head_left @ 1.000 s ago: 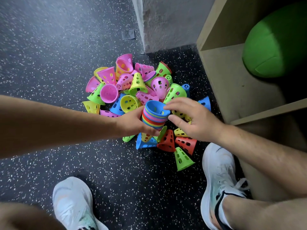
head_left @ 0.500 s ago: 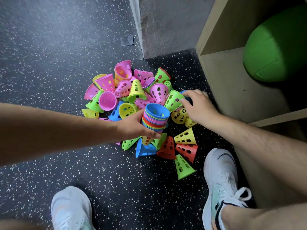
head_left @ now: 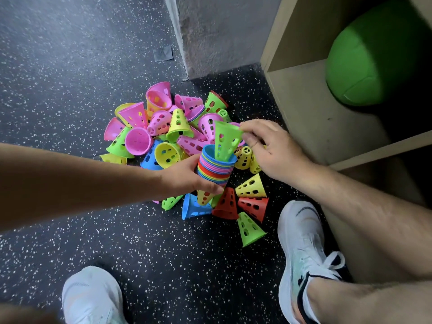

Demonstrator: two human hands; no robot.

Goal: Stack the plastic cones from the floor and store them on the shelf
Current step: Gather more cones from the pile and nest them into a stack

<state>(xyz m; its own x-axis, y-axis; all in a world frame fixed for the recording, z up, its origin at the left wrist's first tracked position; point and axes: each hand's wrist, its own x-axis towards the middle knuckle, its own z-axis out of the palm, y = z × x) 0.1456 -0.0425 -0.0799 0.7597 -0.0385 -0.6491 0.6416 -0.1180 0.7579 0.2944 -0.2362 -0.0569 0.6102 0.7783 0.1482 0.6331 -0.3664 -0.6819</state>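
Note:
My left hand (head_left: 184, 177) grips a nested stack of coloured cones (head_left: 216, 168), held wide end up above the floor, with a blue rim on top. My right hand (head_left: 268, 149) pinches the rim of a green perforated cone (head_left: 225, 141). Its narrow end is partly inside the top of the stack. A pile of loose pink, yellow, green, blue and red cones (head_left: 161, 129) lies on the dark speckled floor behind and below the stack. The wooden shelf (head_left: 311, 118) stands at the right.
A green ball (head_left: 374, 54) fills the shelf compartment at the upper right. A grey wall corner (head_left: 210, 36) rises behind the pile. My two white shoes (head_left: 304, 253) (head_left: 93, 295) stand on the floor near the cones.
My right hand reached to the right side of the pile, picked up a green cone and brought it over the stack, where its tip now enters the top. My left hand stayed put.

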